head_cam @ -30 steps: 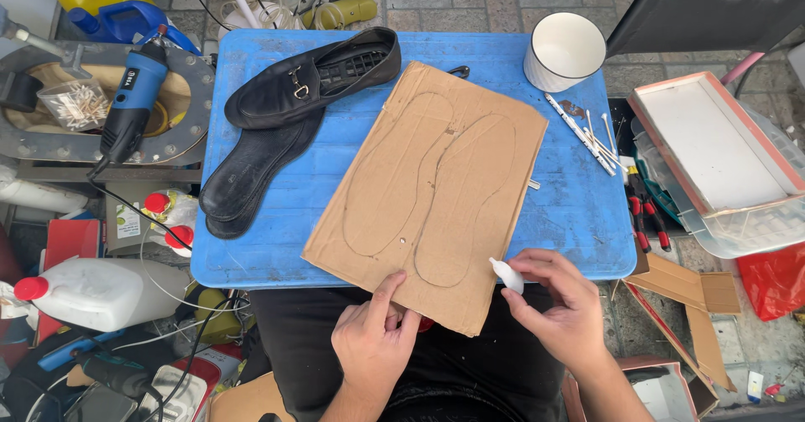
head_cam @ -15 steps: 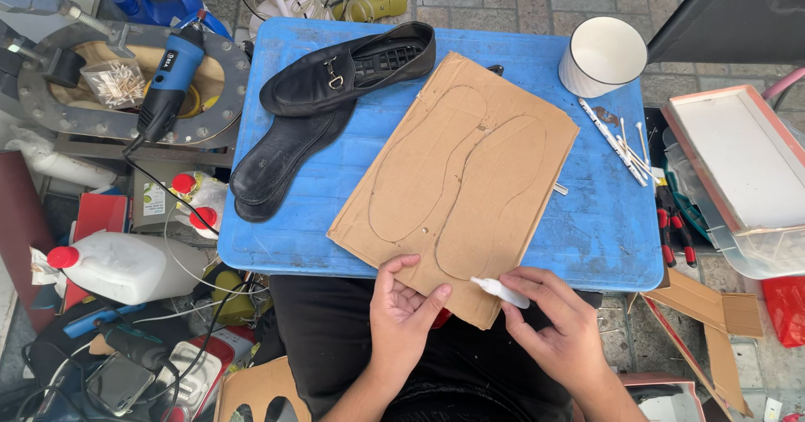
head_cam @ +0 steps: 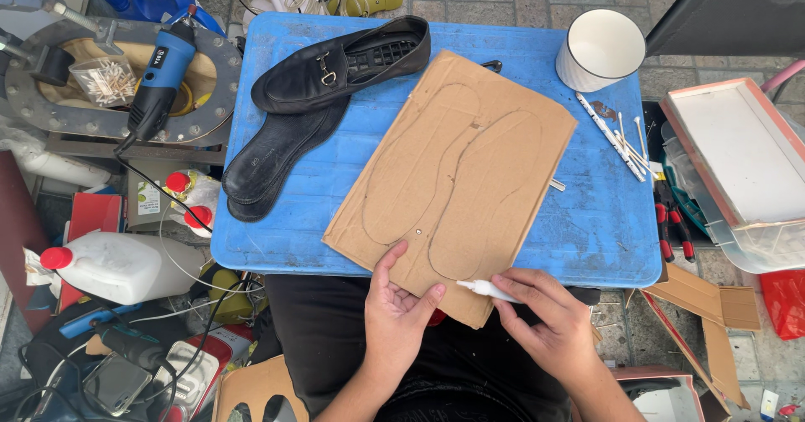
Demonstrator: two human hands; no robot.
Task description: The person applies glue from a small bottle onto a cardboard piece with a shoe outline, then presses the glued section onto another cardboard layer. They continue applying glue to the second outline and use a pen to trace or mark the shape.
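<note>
A brown cardboard sheet (head_cam: 457,179) with two traced sole outlines lies slanted on the blue table (head_cam: 595,221), its near corner hanging over the front edge. My left hand (head_cam: 398,313) pinches that near corner, thumb on top. My right hand (head_cam: 549,326) holds a small white marker (head_cam: 486,289), its tip touching the cardboard's lower edge near the right outline. A black loafer (head_cam: 335,66) lies on its side at the table's back left, over a black insole (head_cam: 277,158).
A white cup (head_cam: 599,49) stands at the back right, with pens and swabs (head_cam: 616,137) beside it. A blue power tool (head_cam: 159,82) and white jug (head_cam: 122,264) sit left of the table. An open box (head_cam: 738,158) and red-handled pliers (head_cam: 671,221) are at right.
Both hands stayed on the cardboard's near corner. My right hand shifted slightly, bringing the white marker's tip to the cardboard edge. The camera view moved a little.
</note>
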